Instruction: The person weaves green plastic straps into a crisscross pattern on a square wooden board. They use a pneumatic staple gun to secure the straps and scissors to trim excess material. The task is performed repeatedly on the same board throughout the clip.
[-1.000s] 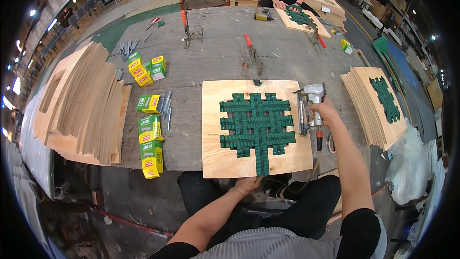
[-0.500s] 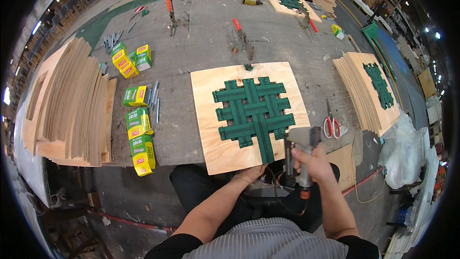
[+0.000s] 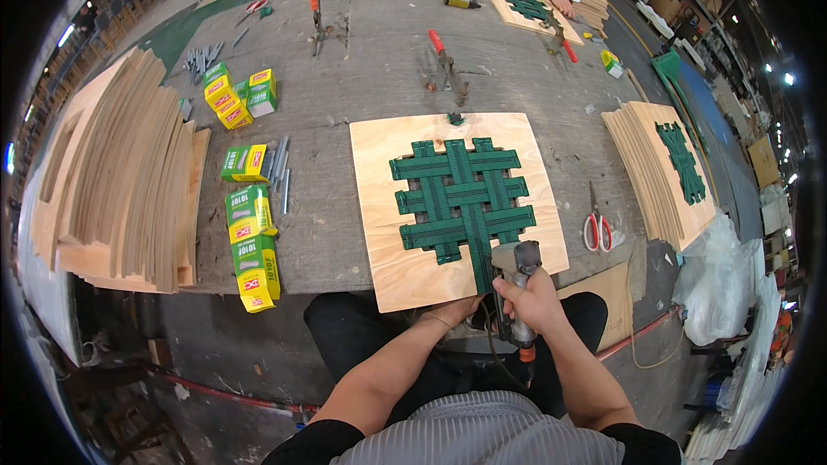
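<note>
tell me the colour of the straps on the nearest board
The straps are dark green, woven over and under; the head view shows them best.

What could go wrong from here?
The left hand is at the near edge of the wooden board, fingers partly hidden, close to the staple gun in the right hand; a stray shot might injure it.

The board juts past the near edge of the table, so pressing there could tip it.

Woven green straps [image 3: 466, 195] lie across a pale board [image 3: 386, 269].
</note>
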Action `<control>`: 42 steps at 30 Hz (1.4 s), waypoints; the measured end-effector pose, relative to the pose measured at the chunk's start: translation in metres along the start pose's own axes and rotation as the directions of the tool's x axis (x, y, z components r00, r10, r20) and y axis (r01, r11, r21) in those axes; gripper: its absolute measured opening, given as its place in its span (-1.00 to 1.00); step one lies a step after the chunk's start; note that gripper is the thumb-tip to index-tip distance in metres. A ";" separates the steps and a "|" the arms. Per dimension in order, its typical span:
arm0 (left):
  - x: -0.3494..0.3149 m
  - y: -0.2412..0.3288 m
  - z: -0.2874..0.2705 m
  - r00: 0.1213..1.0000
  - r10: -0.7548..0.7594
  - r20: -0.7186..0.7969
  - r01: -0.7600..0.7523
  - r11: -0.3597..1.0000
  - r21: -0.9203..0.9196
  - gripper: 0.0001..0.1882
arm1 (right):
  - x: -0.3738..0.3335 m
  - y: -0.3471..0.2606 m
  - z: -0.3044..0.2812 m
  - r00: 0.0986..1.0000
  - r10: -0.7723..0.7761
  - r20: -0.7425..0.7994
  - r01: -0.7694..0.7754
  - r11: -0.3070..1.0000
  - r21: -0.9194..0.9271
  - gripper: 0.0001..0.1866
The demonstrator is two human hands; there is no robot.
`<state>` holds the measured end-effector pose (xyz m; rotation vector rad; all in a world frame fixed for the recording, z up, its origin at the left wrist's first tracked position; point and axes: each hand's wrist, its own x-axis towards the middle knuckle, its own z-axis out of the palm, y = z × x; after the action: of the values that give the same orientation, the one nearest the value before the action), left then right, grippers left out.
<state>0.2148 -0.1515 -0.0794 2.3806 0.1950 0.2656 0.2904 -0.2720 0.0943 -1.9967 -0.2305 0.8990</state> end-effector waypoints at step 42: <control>0.033 0.059 -0.127 0.849 -0.381 0.367 0.485 0.284 -0.827 -0.65 | -0.030 0.034 -0.037 0.984 -0.142 -0.108 0.172 0.918 0.357 -0.79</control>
<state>0.2198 -0.1047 0.0572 1.1337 0.5080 -0.0428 0.2881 -0.3307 0.0938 -1.6381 -0.1618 0.6992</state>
